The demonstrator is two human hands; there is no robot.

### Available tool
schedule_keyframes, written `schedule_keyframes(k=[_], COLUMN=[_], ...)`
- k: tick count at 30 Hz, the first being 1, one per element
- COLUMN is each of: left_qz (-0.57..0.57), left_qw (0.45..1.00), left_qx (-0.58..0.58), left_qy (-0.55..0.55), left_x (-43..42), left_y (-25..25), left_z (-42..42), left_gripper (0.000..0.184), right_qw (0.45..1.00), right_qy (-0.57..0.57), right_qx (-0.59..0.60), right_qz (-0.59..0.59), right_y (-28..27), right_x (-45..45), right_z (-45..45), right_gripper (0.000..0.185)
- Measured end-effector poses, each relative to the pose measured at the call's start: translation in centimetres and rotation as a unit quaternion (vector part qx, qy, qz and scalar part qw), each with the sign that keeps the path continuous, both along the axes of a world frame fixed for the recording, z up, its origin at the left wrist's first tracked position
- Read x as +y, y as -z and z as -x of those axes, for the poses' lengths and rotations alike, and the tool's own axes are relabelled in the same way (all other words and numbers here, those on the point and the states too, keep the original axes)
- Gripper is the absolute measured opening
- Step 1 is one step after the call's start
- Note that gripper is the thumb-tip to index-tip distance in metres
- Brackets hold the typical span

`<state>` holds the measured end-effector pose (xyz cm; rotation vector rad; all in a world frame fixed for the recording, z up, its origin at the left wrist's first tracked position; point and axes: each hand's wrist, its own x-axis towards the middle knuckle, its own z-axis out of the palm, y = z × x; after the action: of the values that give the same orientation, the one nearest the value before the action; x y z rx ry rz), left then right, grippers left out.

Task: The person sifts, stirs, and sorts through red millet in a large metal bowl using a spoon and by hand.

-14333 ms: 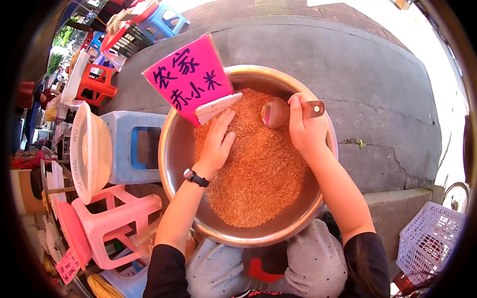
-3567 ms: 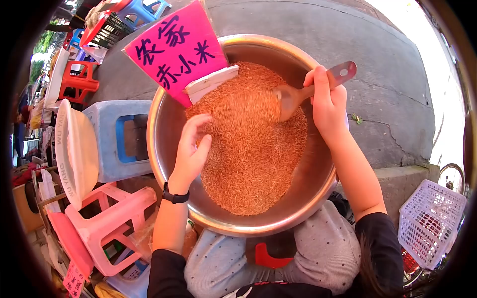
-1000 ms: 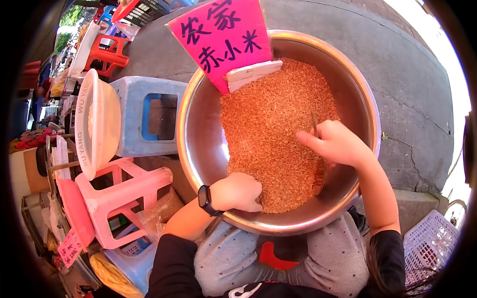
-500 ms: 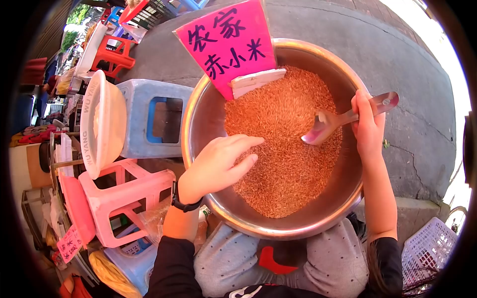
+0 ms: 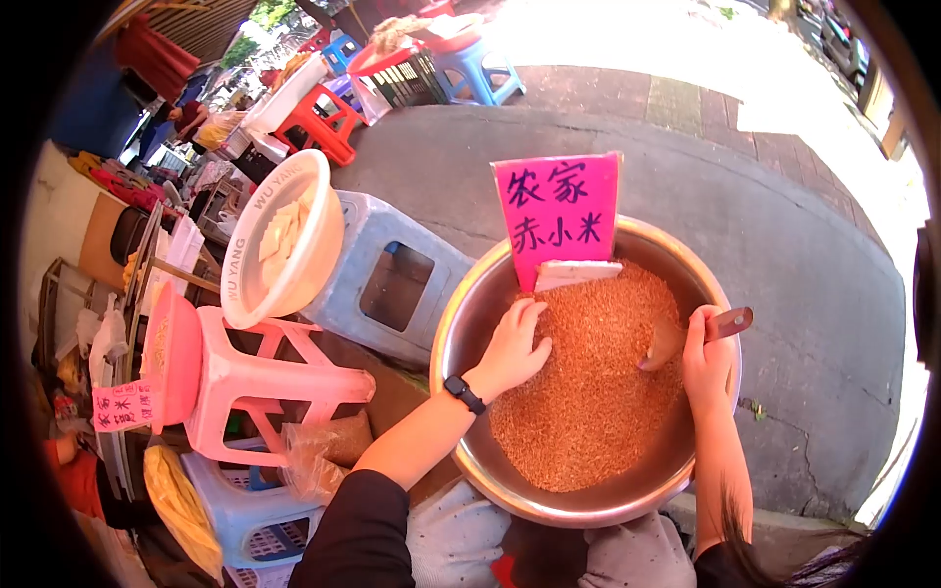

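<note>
A wide steel basin [image 5: 451, 338] stands over my knees with reddish-brown grain [image 5: 588, 412] heaped in it. My right hand [image 5: 708, 361] is closed round the handle of a metal scoop [image 5: 665, 345], at the basin's right rim. The scoop's head rests in the right side of the grain. At the left edge of the heap hovers my left hand [image 5: 515, 351], fingers apart and holding nothing; whether the fingertips touch the grain I cannot tell. Just beyond it, a bright pink handwritten sign [image 5: 561, 211] stands upright in the basin, with a white block [image 5: 578, 273] at its base.
Left of the basin are a blue stool [image 5: 363, 314], a tilted-looking white tub [image 5: 235, 265] of pale pieces and a pink stool [image 5: 221, 392]. A bag of brown grain [image 5: 328, 446] lies nearer me. Red stool [image 5: 328, 127] and crates stand farther back on grey pavement [image 5: 804, 294].
The view has shifted, so the basin appears lower and farther right. My left hand has moved toward the sign's base. The scoop's handle looks shorter and its head shows less above the grain.
</note>
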<state>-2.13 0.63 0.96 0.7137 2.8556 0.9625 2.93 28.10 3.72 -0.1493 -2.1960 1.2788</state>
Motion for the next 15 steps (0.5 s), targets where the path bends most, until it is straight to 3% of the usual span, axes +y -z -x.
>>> schedule_keyframes(k=[6, 10, 14, 15], left_qz=[0.003, -0.036, -0.025, -0.003], left_qw=[1.000, 0.999, 0.998, 0.998], left_qx=[-0.011, 0.008, 0.056, 0.064], left_qy=[0.013, -0.006, -0.019, -0.010], left_x=[-0.5, -0.9, -0.3, -0.3], left_y=[1.5, 2.0, 1.5, 2.0], left_z=[0.5, 0.8, 0.4, 0.3], left_gripper=[0.052, 0.052, 0.052, 0.051], right_qw=[0.998, 0.995, 0.983, 0.991], right_qy=[0.027, 0.012, 0.040, 0.023], right_qx=[-0.027, -0.102, -0.111, -0.111], right_qz=[-0.043, 0.017, -0.142, -0.078], right_y=[0.9, 0.7, 0.1, -0.2], right_x=[0.0, 0.0, 1.1, 0.9], right_z=[0.3, 0.3, -0.4, -0.4], right_gripper=[0.014, 0.020, 0.025, 0.026])
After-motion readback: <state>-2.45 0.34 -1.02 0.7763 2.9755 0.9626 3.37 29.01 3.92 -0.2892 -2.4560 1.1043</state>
